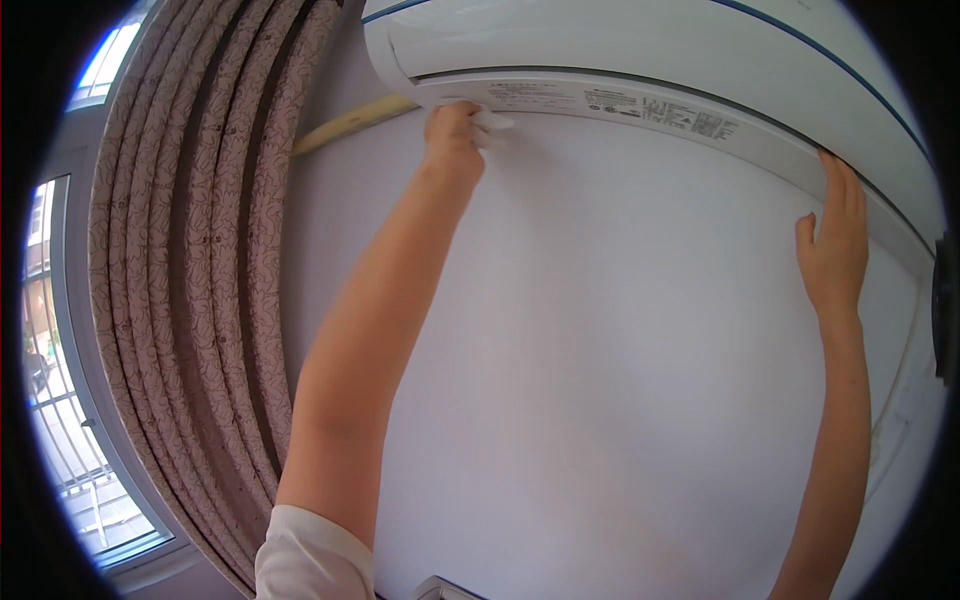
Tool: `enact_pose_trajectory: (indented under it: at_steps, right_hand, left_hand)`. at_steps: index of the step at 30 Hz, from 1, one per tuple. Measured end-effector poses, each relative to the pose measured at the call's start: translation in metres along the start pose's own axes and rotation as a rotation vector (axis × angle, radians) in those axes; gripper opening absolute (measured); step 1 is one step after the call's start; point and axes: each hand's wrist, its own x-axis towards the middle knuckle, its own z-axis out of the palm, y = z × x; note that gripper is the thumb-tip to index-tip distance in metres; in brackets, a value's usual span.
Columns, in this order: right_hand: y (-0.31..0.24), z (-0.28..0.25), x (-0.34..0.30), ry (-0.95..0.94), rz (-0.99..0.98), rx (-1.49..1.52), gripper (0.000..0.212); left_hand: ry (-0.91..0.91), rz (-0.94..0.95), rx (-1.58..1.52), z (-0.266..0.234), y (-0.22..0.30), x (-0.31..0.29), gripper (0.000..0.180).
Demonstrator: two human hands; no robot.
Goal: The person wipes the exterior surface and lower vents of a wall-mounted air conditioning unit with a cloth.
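A white wall-mounted air conditioner (pixel 600 45) spans the top of the view, with printed labels along its underside. My left hand (pixel 455 135) is closed around a white cloth (pixel 490 125), pressed up near the unit's left bottom end; whether it is a cloth or a paper wipe is hard to tell. Farther right, my right hand (pixel 838 230) rests its stretched fingertips against the unit's lower edge, thumb apart, holding nothing.
Patterned brown curtains (pixel 200 260) hang in folds at the left, beside a window (pixel 75 400) with bars outside. A yellowish wrapped pipe (pixel 355 122) runs from the unit toward the curtain. Behind my arms is a pale wall (pixel 600 350). A dark object (pixel 943 310) shows at the right edge.
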Motion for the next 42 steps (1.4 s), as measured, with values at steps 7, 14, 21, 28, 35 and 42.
enact_pose_trajectory:
  at_steps: [7,14,21,28,35,42]
  right_hand:
    - [-0.001,0.002,-0.001,-0.003,0.018,-0.068,0.061]
    - [0.000,0.006,-0.003,0.073,-0.023,-0.056,0.060]
    - [0.002,0.000,-0.005,0.046,0.010,0.010,0.057]
    - [-0.006,-0.015,0.003,0.010,0.008,0.156,0.055]
    - [-0.001,-0.019,0.001,-0.128,-0.007,0.180,0.059]
    - [0.007,-0.030,-0.013,-0.185,-0.076,0.224,0.059]
  left_hand:
    - [0.106,0.097,0.071,-0.025,0.030,0.018,0.014]
    - [0.040,0.659,0.549,-0.027,0.049,0.010,0.058]
    - [-0.072,1.174,1.132,0.015,0.017,-0.042,0.075]
    - [-0.359,1.264,1.271,0.069,-0.004,-0.099,0.078]
    - [-0.117,1.327,1.392,0.049,0.000,-0.076,0.077]
    - [0.057,1.264,1.435,0.063,-0.004,-0.084,0.075]
